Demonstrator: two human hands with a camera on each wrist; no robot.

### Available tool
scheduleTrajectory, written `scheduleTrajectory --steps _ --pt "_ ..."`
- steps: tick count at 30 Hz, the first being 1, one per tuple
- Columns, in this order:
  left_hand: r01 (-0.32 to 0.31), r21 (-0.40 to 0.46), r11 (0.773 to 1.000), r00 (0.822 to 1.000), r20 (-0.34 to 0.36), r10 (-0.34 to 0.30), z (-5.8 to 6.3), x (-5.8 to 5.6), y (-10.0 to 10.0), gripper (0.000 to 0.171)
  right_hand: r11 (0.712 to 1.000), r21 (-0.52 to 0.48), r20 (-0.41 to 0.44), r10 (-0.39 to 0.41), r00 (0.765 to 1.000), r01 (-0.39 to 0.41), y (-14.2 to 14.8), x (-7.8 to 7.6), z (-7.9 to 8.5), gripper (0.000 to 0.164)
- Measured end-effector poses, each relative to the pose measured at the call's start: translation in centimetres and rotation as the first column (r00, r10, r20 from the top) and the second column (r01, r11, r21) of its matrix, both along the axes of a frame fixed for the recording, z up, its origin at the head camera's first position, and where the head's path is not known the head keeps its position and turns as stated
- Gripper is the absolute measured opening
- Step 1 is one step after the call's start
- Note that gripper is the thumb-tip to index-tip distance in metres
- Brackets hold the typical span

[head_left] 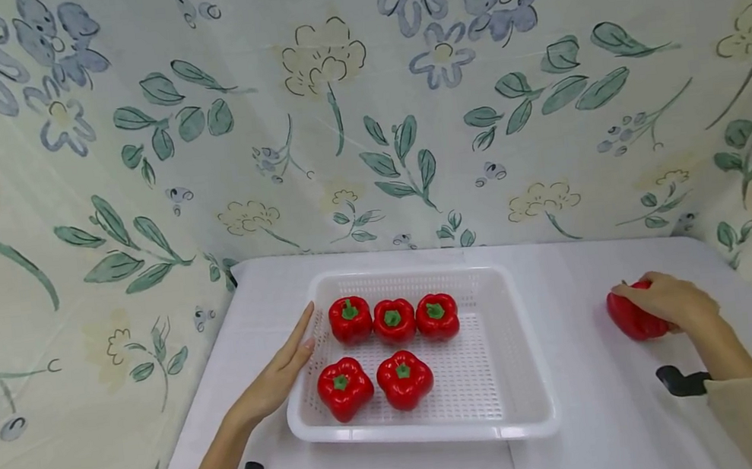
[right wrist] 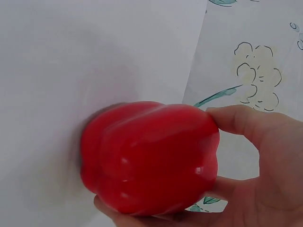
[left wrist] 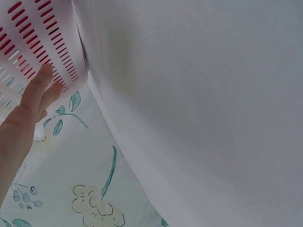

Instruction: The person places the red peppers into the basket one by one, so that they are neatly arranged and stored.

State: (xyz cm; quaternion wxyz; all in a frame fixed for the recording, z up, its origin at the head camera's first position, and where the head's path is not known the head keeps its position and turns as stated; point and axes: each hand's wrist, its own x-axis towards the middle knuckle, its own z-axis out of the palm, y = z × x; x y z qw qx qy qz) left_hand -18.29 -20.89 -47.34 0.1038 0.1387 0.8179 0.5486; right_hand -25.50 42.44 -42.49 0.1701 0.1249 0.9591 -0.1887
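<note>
A white plastic basket (head_left: 531,371) with slotted walls holds several red bell peppers, among them a front-left pepper (head_left: 345,390) and a back-right pepper (head_left: 437,317), their green stems facing up. Against the basket's left side rests my left hand (head_left: 280,371), fingers straight; the left wrist view shows its fingertips (left wrist: 46,71) at the slotted wall. Off to the right, apart from the basket, my right hand (head_left: 675,300) grips another red bell pepper (right wrist: 151,158) between thumb and fingers, low at the tabletop. Part of that pepper is hidden behind the fingers.
A white cloth covers the table (head_left: 582,396). Behind and beside it hangs a floral-patterned curtain (head_left: 363,113). Black straps with a dark piece (head_left: 682,380) sit at both wrists. White table surface lies between the basket and the right hand.
</note>
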Motion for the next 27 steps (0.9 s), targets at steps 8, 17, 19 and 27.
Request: scheduleTrajectory --steps 8,17,19,27 --pt "0.002 0.001 1.0 1.0 0.003 -0.002 0.0 0.1 0.0 0.064 0.995 -0.032 -0.154 0.09 0.984 -0.096 -2.5 -0.3 0.5 0.085" --pt "-0.007 -0.001 1.0 1.0 0.009 0.007 -0.1 0.1 0.1 0.063 0.96 -0.176 -0.414 0.127 0.901 -0.216 -7.6 0.3 3.5 0.079" --pt "-0.006 -0.003 1.0 1.0 0.011 0.006 -0.1 0.1 0.0 0.063 0.943 -0.204 -0.456 0.145 0.878 -0.261 -8.6 0.7 4.4 0.077" --pt "0.018 0.019 1.0 1.0 -0.004 -0.018 -0.1 -0.1 0.0 0.062 0.781 -0.357 -0.573 0.25 0.781 -0.512 -13.0 2.9 7.1 0.072"
